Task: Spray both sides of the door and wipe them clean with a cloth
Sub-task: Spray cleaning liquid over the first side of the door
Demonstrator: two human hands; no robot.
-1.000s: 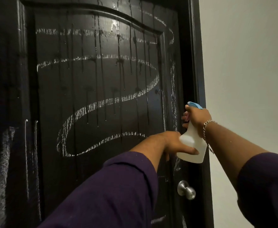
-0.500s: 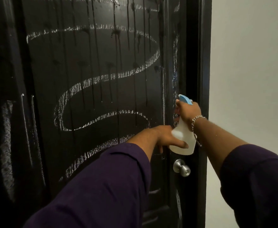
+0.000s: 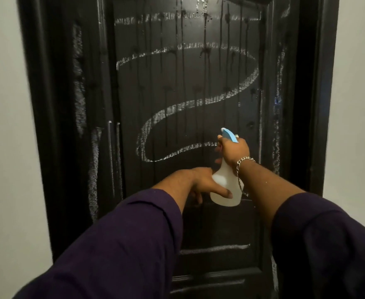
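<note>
Counted: one black door, wet with drip runs and marked by one long looping chalk line. One spray bottle, white with a blue head. Two hands in view, left hand and right hand. One chain bracelet. Two purple sleeves.
</note>
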